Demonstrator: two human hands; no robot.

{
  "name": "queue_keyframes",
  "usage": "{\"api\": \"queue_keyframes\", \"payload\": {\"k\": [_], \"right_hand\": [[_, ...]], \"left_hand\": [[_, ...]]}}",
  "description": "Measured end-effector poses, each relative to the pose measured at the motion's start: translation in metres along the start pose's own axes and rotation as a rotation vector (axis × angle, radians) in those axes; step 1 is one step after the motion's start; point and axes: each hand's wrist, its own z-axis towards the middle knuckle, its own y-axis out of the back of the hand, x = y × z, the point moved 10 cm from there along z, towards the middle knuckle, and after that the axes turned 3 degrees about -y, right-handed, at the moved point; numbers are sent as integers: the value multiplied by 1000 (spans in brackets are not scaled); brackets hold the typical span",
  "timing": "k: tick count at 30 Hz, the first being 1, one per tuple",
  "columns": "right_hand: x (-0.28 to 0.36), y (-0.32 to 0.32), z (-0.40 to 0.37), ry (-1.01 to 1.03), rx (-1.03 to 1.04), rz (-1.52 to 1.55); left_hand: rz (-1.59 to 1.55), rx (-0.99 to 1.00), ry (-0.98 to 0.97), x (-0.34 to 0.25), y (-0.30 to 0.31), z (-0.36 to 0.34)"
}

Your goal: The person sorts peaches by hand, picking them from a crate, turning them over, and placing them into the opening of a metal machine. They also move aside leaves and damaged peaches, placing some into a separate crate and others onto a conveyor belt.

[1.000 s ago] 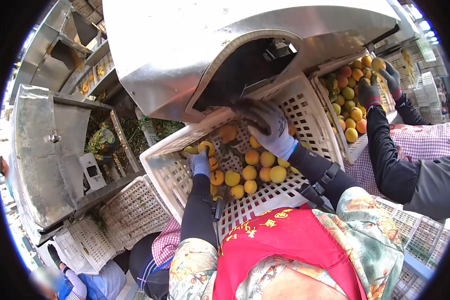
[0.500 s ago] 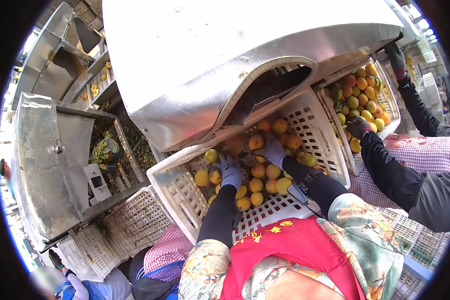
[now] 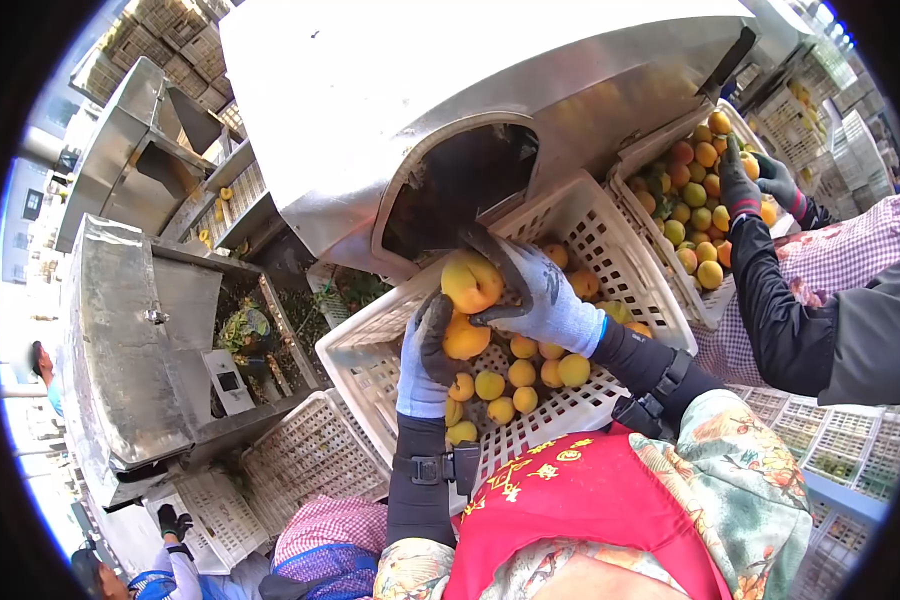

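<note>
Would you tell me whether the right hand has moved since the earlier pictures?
Yes. The right hand has risen from low in the crate toward the chute opening, and now grips a fruit.

1. The left hand (image 3: 425,355) wears a blue-grey glove and holds a yellow peach (image 3: 465,340).
2. The right hand (image 3: 542,298) wears a grey glove and holds a bigger peach (image 3: 470,282) just above the first one.
3. Both hands are close to the dark hole (image 3: 460,185) in the shiny metal machine (image 3: 420,90).
4. Under the hands sits a white crate (image 3: 365,350) with loose peaches (image 3: 515,375) in it.
5. On the right, another person's gloved hand (image 3: 738,185) rests on fruit in a second crate (image 3: 638,160).
</note>
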Motion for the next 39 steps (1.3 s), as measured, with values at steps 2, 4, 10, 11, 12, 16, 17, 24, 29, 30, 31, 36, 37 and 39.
{"api": "queue_keyframes", "payload": {"k": [2, 4, 10, 11, 12, 16, 17, 24, 29, 30, 31, 36, 37, 39], "right_hand": [[10, 8, 10, 54, -84, -77], [8, 10, 21, 84, -121, -150], [-26, -2, 40, 22, -156, -331], [-35, -6, 51, 15, -138, -326], [-37, -4, 70, 45, -197, -338], [3, 10, 83, 67, -420, -612], [10, 23, 76, 59, -460, -446], [43, -31, 0, 181, 134, -197], [9, -39, -9, -425, 353, 888], [5, -50, -15, -533, 400, 1185], [-1, -48, -15, -517, 345, 1115], [31, -2, -12, 73, -148, -30], [38, -12, -12, 87, -93, -175], [43, -12, -6, 54, -104, -262]], "left_hand": [[-359, -143, 269, 21, 5, -7], [-704, -118, 436, 5, -4, -8], [-1172, -225, 580, 11, -2, -21], [-1253, -248, 591, 3, -5, -17], [-1336, -277, 603, -1, -8, -16], [-852, -240, 297, 16, 2, -10], [-850, -248, 300, 18, 1, -14], [-1380, -238, 643, -9, -23, -8], [-1489, -157, 627, -36, -27, -12], [-1520, -199, 629, -33, -26, -14], [-1385, -187, 579, -32, -23, -13], [-1211, -404, 470, -30, -5, -5], [-1103, -374, 497, -37, -5, -4], [-194, -249, 211, -67, 12, 9]]}}
